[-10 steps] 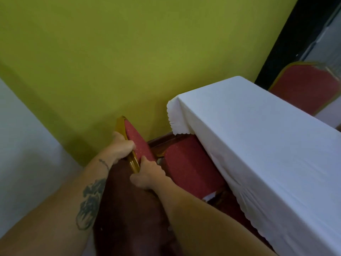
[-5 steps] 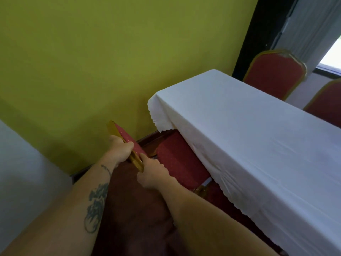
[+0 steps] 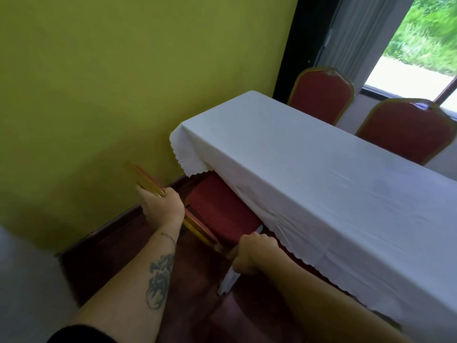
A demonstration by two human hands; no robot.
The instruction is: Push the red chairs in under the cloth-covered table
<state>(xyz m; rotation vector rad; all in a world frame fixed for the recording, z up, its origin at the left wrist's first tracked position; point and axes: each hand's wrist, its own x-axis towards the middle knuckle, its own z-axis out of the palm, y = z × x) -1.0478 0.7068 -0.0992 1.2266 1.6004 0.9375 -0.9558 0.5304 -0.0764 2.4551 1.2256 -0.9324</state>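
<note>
Red chair (image 3: 220, 209) seat sits under white-clothed table (image 3: 321, 174); both hands (image 3: 164, 204) (image 3: 252, 256) grip its frame

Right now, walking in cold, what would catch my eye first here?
Probably the long table under its white tablecloth, running from the centre off to the right against a yellow-green wall. Next, the left hand and right hand gripping the gold-framed back of a red chair, its seat partly under the cloth. Two more red chairs stand behind the table.
</note>
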